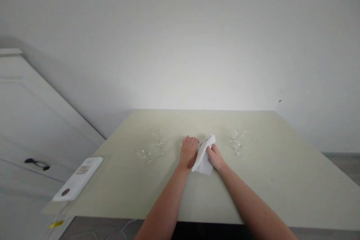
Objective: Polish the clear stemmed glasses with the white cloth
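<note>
Near the middle of the table, my left hand (189, 152) is closed around a clear glass (182, 143), of which only a bit of see-through rim shows beside the fingers. Just to its right, my right hand (215, 156) grips a white cloth (204, 157), bunched at the top and hanging down toward the tabletop. The cloth lies against the glass, and the exact contact is hidden behind it. Off to the left lie several clear stemmed glasses (144, 152). To the right are more clear stemmed glasses (237, 143), overlapping too much to separate.
A pale table (281, 191) spreads under both hands, its back edge against a white wall (202, 45). On its left edge rests a flat white object (78, 178) with a dark round spot. Beyond that stands a white cabinet (33, 120) with a dark handle. Cables run below.
</note>
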### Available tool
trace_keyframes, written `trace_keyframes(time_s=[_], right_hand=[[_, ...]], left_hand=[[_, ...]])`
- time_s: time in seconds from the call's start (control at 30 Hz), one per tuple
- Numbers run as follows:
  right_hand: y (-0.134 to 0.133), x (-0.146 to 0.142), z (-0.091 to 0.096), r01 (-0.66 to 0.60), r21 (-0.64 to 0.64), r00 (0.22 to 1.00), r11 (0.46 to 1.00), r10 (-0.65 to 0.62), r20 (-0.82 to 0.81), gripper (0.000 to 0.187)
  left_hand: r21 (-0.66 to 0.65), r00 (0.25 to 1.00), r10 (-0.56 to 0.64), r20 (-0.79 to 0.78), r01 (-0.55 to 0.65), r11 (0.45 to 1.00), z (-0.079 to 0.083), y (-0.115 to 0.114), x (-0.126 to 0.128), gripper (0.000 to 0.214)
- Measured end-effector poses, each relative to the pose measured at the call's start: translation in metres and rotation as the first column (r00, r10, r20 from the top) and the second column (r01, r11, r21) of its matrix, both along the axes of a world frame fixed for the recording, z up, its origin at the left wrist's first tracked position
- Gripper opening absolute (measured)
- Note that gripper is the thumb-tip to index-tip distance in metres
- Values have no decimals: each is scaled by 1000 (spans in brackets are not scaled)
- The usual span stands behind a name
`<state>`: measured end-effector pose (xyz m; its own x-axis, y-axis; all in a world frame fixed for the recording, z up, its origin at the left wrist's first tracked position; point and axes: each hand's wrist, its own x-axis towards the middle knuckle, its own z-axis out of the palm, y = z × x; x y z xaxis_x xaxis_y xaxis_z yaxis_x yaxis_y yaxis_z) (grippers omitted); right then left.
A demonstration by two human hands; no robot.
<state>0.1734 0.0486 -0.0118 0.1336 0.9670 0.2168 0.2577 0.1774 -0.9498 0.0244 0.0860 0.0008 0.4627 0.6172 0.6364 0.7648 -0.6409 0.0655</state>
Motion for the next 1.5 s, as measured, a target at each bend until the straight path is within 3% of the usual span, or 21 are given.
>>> trace_keyframes(time_s=[0.1, 0.23, 0.33, 0.47, 0.57, 0.7, 0.8, 0.87, 0.93, 1.03, 1.13, 1.3, 1.37, 1.5], right_hand=[[-4, -2, 1, -76, 73, 989, 994, 66, 129, 24], [-6, -4, 2, -133, 234, 967, 963, 75, 242, 42], [-2, -3, 0, -16, 138, 996, 990, 3, 92, 27], [1, -1, -4, 144, -26, 987, 989, -145, -65, 32], [-1, -1, -3, 60, 30, 998, 998, -62, 34, 25], [-3, 0, 0, -35, 178, 990, 983, 9, 141, 45], [0, 1, 0, 32, 60, 999, 998, -31, -13, 30], [1, 3, 1, 95, -45, 989, 994, -99, -113, 36], [0, 4, 2, 96, -66, 989, 993, -103, -103, 36], [-5, 3, 5, 0, 85, 996, 996, -8, 90, 31], [-8, 0, 6, -46, 213, 973, 976, -4, 230, 48], [-4, 2, 3, 51, 26, 996, 998, -53, 78, 30], [-2, 5, 2, 72, -15, 997, 997, -72, 3, 33], [-5, 5, 3, 15, -5, 994, 1000, -15, 107, 26]], left_hand=[[-60, 999, 37, -13, -38, 998, -1, 5, -4, 18], [-64, 995, 69, -70, -74, 995, -6, 15, -1, 18], [-5, 999, 27, -45, -27, 1000, -8, 12, 3, 19], [12, 997, -67, -25, 67, 998, -8, 4, 5, 26], [-9, 997, -67, -24, 67, 998, -11, 9, 4, 26], [13, 997, -42, -60, 43, 999, -15, 19, 3, 20], [28, 997, -72, -16, 73, 997, -13, 14, 5, 22], [23, 994, -104, 13, 104, 994, -11, 8, 6, 24], [8, 992, -124, 18, 124, 992, -11, 6, 6, 25], [-34, 996, -94, -6, 93, 995, -15, 14, 6, 24], [-84, 999, -22, -44, 18, 996, -20, 23, 6, 20], [-47, 996, -74, 51, 76, 996, -16, 15, 7, 30], [-34, 990, -87, 110, 91, 995, -12, 7, 6, 31], [-68, 984, -89, 152, 100, 993, -6, 4, 3, 29]])
